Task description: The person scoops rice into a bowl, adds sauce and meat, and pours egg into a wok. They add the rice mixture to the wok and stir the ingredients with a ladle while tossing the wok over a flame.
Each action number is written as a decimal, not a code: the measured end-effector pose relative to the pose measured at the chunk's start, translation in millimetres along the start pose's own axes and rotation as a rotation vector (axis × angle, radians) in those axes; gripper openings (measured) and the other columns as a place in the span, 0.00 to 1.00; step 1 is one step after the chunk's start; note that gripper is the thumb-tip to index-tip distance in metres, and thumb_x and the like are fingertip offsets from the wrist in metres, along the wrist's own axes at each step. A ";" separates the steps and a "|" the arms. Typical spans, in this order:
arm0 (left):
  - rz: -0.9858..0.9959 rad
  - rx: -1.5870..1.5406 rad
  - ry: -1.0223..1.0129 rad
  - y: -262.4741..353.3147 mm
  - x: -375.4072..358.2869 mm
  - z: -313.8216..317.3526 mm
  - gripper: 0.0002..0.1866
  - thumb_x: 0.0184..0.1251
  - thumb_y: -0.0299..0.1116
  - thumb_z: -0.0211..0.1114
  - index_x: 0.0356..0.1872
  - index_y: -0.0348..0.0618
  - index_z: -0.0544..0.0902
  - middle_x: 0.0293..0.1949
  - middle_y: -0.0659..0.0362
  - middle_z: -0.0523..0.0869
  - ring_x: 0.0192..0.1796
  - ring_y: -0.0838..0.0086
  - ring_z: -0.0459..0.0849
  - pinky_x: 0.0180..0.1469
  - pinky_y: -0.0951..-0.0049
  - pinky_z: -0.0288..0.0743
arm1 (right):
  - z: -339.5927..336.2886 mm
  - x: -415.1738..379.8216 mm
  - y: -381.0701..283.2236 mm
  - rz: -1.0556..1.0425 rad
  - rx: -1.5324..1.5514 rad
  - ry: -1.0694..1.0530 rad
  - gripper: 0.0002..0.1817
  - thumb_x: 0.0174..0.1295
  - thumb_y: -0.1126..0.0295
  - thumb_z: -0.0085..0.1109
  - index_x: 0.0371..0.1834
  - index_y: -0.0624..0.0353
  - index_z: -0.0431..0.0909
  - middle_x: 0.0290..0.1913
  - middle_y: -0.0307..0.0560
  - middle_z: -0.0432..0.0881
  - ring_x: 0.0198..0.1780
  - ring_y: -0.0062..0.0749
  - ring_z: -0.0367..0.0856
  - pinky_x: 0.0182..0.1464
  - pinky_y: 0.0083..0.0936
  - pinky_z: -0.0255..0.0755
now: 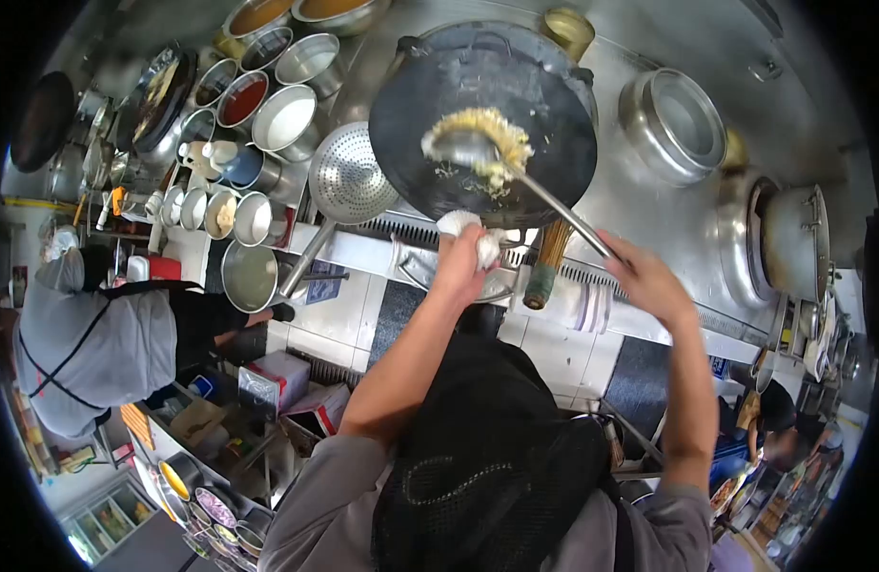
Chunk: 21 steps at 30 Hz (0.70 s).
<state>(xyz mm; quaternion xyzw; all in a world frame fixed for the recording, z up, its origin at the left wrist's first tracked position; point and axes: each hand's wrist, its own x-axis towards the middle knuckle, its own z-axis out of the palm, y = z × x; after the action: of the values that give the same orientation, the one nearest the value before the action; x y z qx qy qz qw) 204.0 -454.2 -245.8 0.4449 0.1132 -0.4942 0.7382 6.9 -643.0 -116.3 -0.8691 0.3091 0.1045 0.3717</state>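
A dark wok (544, 114) sits on the stove in front of me, with yellowish-white food (506, 135) and green bits in its middle. My left hand (461, 267) is closed around a white cloth (459, 223) at the wok's near rim; whatever part of the wok lies under the cloth is hidden. My right hand (651, 284) grips the far end of a long-handled metal ladle (565, 212), whose bowl rests among the food. Between my hands, a bamboo wok brush (548, 259) with a green-wrapped end stands against the stove's front edge.
Left of the wok lies a perforated strainer (354, 181), its handle jutting over the counter edge. Beyond it are several seasoning containers, one holding white powder (285, 116). Metal pots (685, 124) stand right. A co-worker (101, 334) bends at the left; people are at far right.
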 end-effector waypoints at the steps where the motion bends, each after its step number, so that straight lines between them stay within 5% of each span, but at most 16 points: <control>1: 0.064 0.029 -0.041 -14.8 4.2 -13.3 0.08 0.67 0.30 0.59 0.44 0.44 0.75 0.38 0.56 0.83 0.38 0.69 0.83 0.29 0.67 0.73 | 19.7 17.8 12.4 -0.056 -0.007 0.105 0.24 0.70 0.64 0.55 0.70 0.50 0.71 0.49 0.63 0.83 0.43 0.46 0.86 0.49 0.37 0.75; 5: 0.061 0.051 -0.036 -47.6 -59.1 -61.1 0.23 0.65 0.23 0.57 0.61 0.45 0.70 0.51 0.54 0.80 0.47 0.67 0.84 0.43 0.66 0.81 | 43.2 -14.5 27.6 -0.170 0.006 0.263 0.24 0.70 0.64 0.55 0.70 0.50 0.70 0.52 0.63 0.82 0.47 0.50 0.85 0.50 0.38 0.75; 7: 0.047 0.076 0.010 -11.6 -85.6 -16.7 0.17 0.64 0.25 0.58 0.55 0.40 0.74 0.48 0.53 0.82 0.46 0.68 0.84 0.42 0.68 0.80 | 19.6 -51.9 30.1 -0.273 -0.036 0.100 0.25 0.70 0.63 0.56 0.70 0.49 0.70 0.51 0.63 0.82 0.47 0.50 0.86 0.49 0.38 0.75; 10: 0.031 -0.005 -0.047 0.8 -13.2 4.4 0.08 0.66 0.31 0.61 0.38 0.36 0.78 0.34 0.54 0.84 0.36 0.71 0.84 0.34 0.70 0.77 | -25.4 -51.5 -36.3 0.234 -0.005 -0.218 0.24 0.71 0.61 0.54 0.70 0.49 0.69 0.50 0.60 0.84 0.49 0.44 0.86 0.51 0.33 0.75; 11: 0.025 0.037 -0.169 -2.6 6.5 -1.8 0.12 0.66 0.30 0.60 0.48 0.40 0.75 0.39 0.55 0.84 0.32 0.72 0.83 0.31 0.73 0.76 | -36.3 -52.2 -42.0 0.298 0.059 -0.242 0.25 0.72 0.61 0.54 0.71 0.48 0.69 0.48 0.59 0.85 0.43 0.42 0.86 0.50 0.32 0.75; 13: 0.007 0.023 0.090 -12.3 -56.2 -13.7 0.12 0.64 0.29 0.59 0.48 0.42 0.76 0.41 0.54 0.83 0.35 0.70 0.84 0.28 0.71 0.75 | -68.7 -82.7 -24.1 0.146 -0.044 -0.237 0.26 0.69 0.63 0.57 0.71 0.48 0.68 0.46 0.58 0.86 0.38 0.40 0.85 0.47 0.32 0.76; 15: -0.012 0.078 0.026 13.5 -107.0 6.2 0.14 0.64 0.26 0.56 0.51 0.44 0.75 0.43 0.54 0.83 0.34 0.70 0.84 0.25 0.73 0.76 | -104.6 -105.1 -33.4 0.500 0.107 -0.422 0.28 0.64 0.68 0.63 0.69 0.47 0.72 0.45 0.54 0.87 0.41 0.41 0.87 0.49 0.29 0.77; 18: -0.090 0.070 -0.019 12.7 -46.5 -4.4 0.09 0.66 0.29 0.58 0.46 0.41 0.75 0.38 0.53 0.83 0.34 0.68 0.84 0.26 0.72 0.75 | -86.6 -68.6 -11.6 0.069 -0.128 -0.220 0.27 0.64 0.67 0.62 0.69 0.48 0.72 0.42 0.56 0.87 0.39 0.41 0.87 0.47 0.29 0.76; 20: -0.036 0.041 0.038 15.7 -7.3 26.1 0.09 0.66 0.32 0.59 0.45 0.41 0.75 0.36 0.54 0.83 0.33 0.67 0.84 0.26 0.70 0.74 | -45.5 -11.9 23.8 -0.204 -0.112 0.019 0.26 0.68 0.65 0.57 0.70 0.48 0.70 0.48 0.61 0.84 0.46 0.55 0.85 0.50 0.36 0.76; 21: -0.028 0.097 -0.026 4.9 11.0 19.7 0.10 0.66 0.32 0.60 0.45 0.41 0.75 0.37 0.54 0.83 0.33 0.66 0.84 0.26 0.69 0.74 | -23.4 3.8 26.8 -0.108 -0.104 0.044 0.26 0.68 0.65 0.57 0.70 0.48 0.70 0.51 0.61 0.82 0.47 0.56 0.84 0.51 0.38 0.75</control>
<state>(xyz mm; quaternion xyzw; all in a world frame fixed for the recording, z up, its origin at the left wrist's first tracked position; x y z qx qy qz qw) 208.0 -475.7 -238.4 0.4721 0.0855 -0.5153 0.7101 -7.7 -675.7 -117.1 -0.9048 0.2639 0.0809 0.3242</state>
